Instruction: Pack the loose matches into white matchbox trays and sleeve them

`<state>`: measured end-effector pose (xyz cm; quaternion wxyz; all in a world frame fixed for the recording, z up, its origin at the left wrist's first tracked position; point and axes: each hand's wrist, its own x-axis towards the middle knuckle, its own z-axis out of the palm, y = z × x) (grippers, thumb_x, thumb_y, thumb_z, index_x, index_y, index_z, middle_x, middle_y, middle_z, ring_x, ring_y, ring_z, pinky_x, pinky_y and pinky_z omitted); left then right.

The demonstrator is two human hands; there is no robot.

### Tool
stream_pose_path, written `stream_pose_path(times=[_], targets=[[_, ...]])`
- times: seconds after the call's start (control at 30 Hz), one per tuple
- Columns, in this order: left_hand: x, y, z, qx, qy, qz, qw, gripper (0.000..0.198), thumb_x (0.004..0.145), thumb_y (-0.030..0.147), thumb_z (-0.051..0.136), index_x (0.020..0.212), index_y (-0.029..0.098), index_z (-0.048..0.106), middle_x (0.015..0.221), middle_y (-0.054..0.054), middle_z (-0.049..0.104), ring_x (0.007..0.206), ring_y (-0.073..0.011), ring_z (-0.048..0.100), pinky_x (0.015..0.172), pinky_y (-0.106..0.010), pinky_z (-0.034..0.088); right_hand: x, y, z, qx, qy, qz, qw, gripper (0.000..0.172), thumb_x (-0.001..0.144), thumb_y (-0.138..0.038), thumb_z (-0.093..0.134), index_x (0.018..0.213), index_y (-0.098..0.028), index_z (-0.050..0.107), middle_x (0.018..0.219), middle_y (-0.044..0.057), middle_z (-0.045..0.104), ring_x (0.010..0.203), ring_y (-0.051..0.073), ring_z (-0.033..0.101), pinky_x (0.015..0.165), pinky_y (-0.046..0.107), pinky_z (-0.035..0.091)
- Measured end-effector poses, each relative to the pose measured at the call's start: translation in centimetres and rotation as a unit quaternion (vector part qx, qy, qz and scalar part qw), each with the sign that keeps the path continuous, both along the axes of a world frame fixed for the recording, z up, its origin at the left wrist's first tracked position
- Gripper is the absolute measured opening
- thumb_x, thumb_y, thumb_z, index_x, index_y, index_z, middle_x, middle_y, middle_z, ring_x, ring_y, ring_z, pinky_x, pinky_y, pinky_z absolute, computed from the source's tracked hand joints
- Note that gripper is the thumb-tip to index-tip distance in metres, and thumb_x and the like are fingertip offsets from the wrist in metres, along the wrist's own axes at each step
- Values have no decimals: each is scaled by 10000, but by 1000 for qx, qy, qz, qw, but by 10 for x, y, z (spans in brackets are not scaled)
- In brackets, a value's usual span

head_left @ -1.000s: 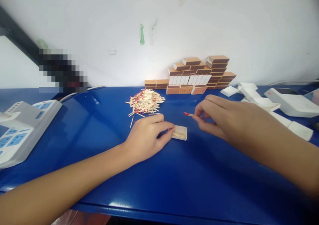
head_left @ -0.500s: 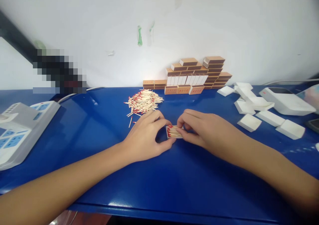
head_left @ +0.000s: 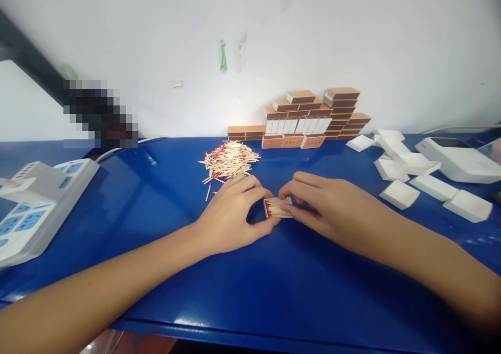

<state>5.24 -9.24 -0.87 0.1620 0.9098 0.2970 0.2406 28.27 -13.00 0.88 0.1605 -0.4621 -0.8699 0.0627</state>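
Observation:
A small white matchbox tray (head_left: 277, 217) holds a layer of matches (head_left: 274, 208), their red heads to the left. My left hand (head_left: 230, 215) grips the tray at its left part, thumb on the near side and fingers on the far side. Over the tray's right part, my right hand (head_left: 332, 202) has thumb and fingertips closed on the matches; its fingers partly hide that end. Behind my left hand lies a loose heap of red-headed matches (head_left: 230, 159), with a single match (head_left: 209, 192) just in front of it.
Stacked brown matchboxes (head_left: 299, 114) stand against the wall. White trays (head_left: 399, 193) lie scattered on the right near a white device (head_left: 457, 158). On the left sits a power strip (head_left: 47, 202) with a cable. The blue table (head_left: 250, 291) ends at a front edge.
The matches in the tray lie flatter and straighter under my right fingers. Both hands stay at the tray. The whole view has shifted slightly.

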Motion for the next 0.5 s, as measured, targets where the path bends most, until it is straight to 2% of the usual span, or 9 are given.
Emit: stream_pose_path(times=[0.23,0.37,0.5], targets=[[-1,0,0,0,13,-32,999,260,929,375,721,1099,178,709,1046,-64,692,993,-233,626,951,-407,488,0,-1,-5,-18,-20,21,999,246,1070,-328,507,948,-193,674,917,34,620,661,137,587,612,281,406],[-2,2,0,-4,3,-38,999,252,922,357,731,1094,174,709,1040,-64,691,975,-232,631,919,-399,496,1,-1,-8,9,-19,22,1000,253,1066,-326,505,916,-195,662,874,26,614,629,134,575,583,278,380],[-3,6,1,-14,-8,-49,999,262,898,335,753,1091,163,714,1039,-67,689,973,-228,636,896,-389,507,2,0,-4,46,-4,37,998,201,1057,-247,492,977,-204,672,877,26,633,653,142,592,586,281,385]])
